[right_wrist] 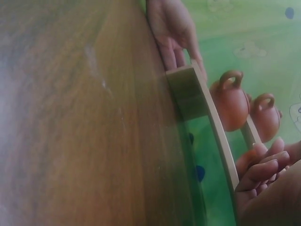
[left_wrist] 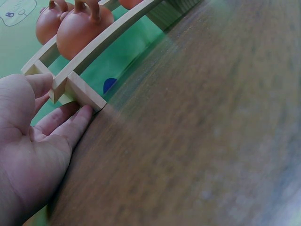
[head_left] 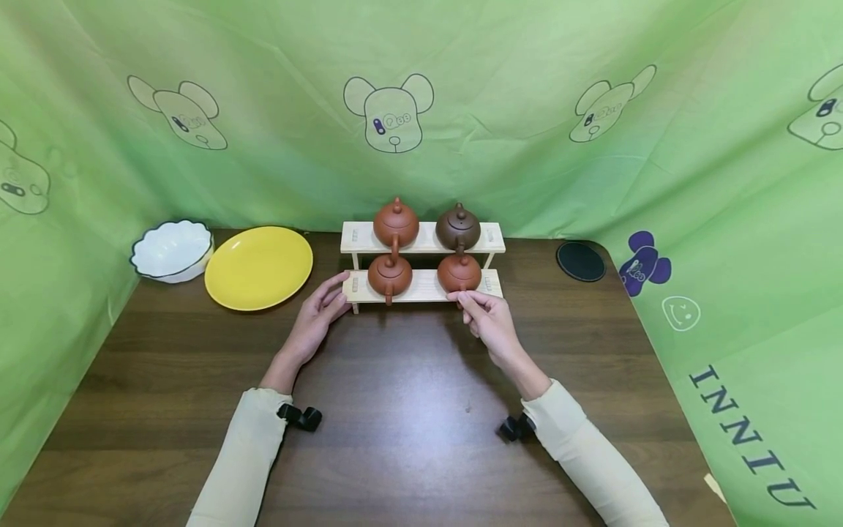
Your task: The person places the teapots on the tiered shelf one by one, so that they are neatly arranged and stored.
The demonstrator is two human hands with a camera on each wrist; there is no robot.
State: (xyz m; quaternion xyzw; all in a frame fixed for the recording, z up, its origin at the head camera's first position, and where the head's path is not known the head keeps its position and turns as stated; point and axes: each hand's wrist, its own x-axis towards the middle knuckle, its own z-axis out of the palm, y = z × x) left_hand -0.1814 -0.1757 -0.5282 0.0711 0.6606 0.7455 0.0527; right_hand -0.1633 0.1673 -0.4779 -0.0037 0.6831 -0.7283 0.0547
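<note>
A two-tier wooden stand [head_left: 424, 295] of pale planks carries small clay teapots. On its lower tier sit a reddish-brown front-left teapot [head_left: 390, 277] and a matching front-right teapot [head_left: 459, 272]. Behind them, the upper tier bears another reddish-brown teapot [head_left: 396, 222] and a dark brown teapot [head_left: 457, 228]. My left hand [head_left: 317, 318] holds the left end of the lower tier, thumb at the plank and fingers against its leg [left_wrist: 83, 90]. With curled fingers, my right hand [head_left: 490, 322] pinches the front-right teapot at its handle, which the fingers mostly hide.
To the left lie a yellow oval plate [head_left: 259, 268] and a white scalloped bowl [head_left: 173, 251] with a dark rim. A black round coaster [head_left: 581, 261] is at the back right. Green printed cloth [head_left: 500, 168] hangs behind the brown wooden table [head_left: 408, 439].
</note>
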